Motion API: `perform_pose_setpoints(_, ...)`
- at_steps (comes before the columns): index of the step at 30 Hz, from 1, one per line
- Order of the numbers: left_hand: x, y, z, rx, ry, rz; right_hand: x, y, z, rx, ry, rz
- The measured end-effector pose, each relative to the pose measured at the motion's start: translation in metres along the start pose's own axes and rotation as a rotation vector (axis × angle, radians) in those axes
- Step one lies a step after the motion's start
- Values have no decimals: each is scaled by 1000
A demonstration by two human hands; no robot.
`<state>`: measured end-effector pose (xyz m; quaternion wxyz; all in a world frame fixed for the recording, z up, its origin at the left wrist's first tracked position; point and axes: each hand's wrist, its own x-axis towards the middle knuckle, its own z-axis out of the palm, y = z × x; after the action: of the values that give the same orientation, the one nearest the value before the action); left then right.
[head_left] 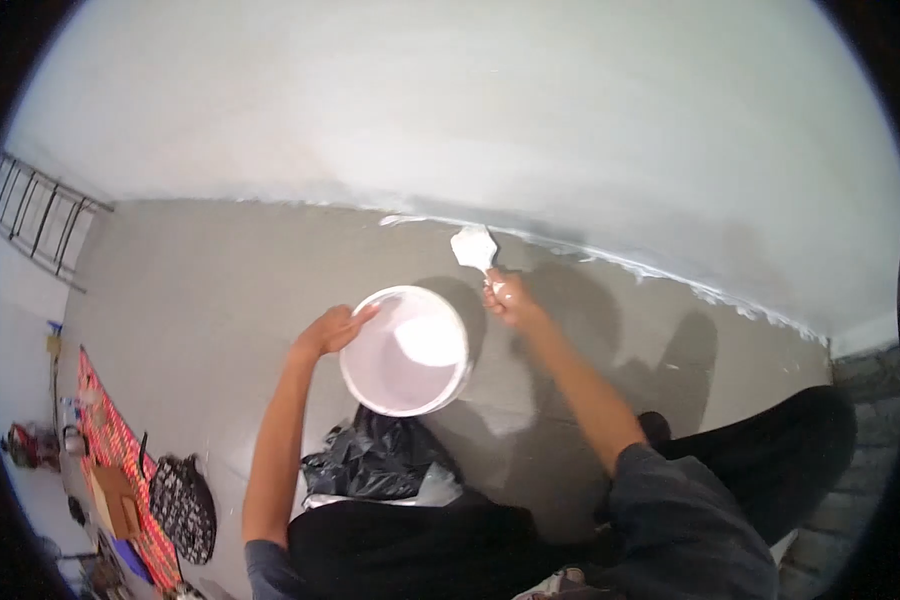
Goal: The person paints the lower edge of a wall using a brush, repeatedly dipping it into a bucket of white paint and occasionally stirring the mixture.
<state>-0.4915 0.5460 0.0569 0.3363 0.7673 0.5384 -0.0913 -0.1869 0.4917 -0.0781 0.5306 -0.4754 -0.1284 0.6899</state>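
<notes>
My left hand (pixel 332 330) grips the rim of a white bucket (pixel 410 392), which is tilted so its pale inside faces me. White paint (pixel 432 340) appears to show inside it, though glare makes this hard to judge. In my right hand (pixel 511 299) is the handle of a wide paintbrush (pixel 474 246) coated in white. Its head is over the grey floor, close to the foot of the wall (pixel 490 130). White smears (pixel 610 262) run along the joint between wall and floor. White spots mark my right hand.
A black plastic bag (pixel 385 460) lies before my knees. To the left, a patterned mat (pixel 130 435) carries a cardboard box (pixel 116 502), with a black-and-white patterned bag (pixel 182 508) beside it. A dark metal rack (pixel 42 215) stands at the far left.
</notes>
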Motion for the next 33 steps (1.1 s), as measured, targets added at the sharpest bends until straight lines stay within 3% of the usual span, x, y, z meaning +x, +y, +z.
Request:
perform_pose_setpoints(3,-12,8,-1,151,61,-66,-4,-31,49,-1282,99,-413)
perform_pose_setpoints(5,-18,12,2,146,92,-73,1,-49,72,-1586,63,-981)
perform_pose_setpoints(8,-32,7,9,87,119,-70,17,-73,114,-1864,-73,-1185)
perform_pose_setpoints(11,-39,-5,12,-4,117,-100,56,-58,145,-2112,-78,-1065)
perform_pose_setpoints(15,-39,-10,16,-30,167,-143,87,-31,157,-2112,13,-1045)
perform_pose_setpoints(23,-36,-14,15,-153,120,-133,78,-25,109,-2159,285,-811)
perform_pose_setpoints(26,-33,-16,14,-132,88,-151,52,-48,94,-2113,281,-668)
perform_pose_setpoints(33,-33,-14,13,-142,50,-120,-4,-102,45,-2403,124,-498)
